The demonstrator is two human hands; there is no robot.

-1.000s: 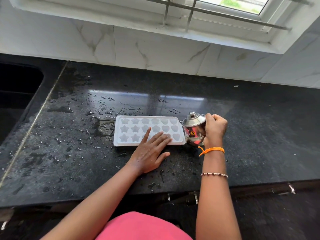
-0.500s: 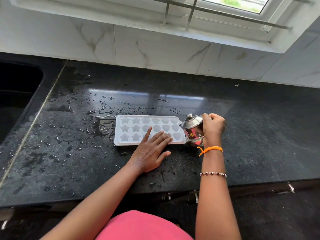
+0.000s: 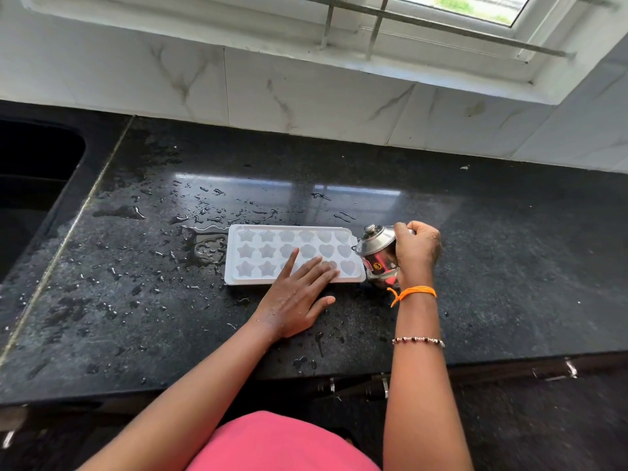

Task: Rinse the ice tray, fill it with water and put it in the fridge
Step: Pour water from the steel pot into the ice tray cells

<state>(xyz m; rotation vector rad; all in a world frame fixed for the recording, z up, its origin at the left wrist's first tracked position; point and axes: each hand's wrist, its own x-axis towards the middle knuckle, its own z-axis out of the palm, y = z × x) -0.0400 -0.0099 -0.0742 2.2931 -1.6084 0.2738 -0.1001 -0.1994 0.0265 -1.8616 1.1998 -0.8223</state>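
Ice tray (image 3: 272,254) lies flat on the wet black countertop (image 3: 509,249), long side facing the person, and everything here reads off that tray. Left hand (image 3: 299,294) comes in from the tray's near side, palm down, fingers (image 3: 317,271) straight and close together, pressing on the near row of cavities; the thumb sticks out along the counter just short of the tray's near edge. Right hand (image 3: 416,251) sits just off the tray's right end, fingers curled round a small steel pot (image 3: 379,254) with a knobbed lid, an orange thread and a bead bracelet on that wrist. The pot leans toward the tray, its spout touching or just over the tray's right corner; whether water runs from it I cannot tell.

The tray itself is white and translucent, three rows of moulds, stars toward its left end, hearts toward its right. Puddles and drops spread on the counter off its left end and far side. Beyond the drops on that left side, the dark sink (image 3: 34,185).

Against a second ago, the pot has tipped further toward the tray and slid a little closer to its corner; the left hand and the tray have stayed put.
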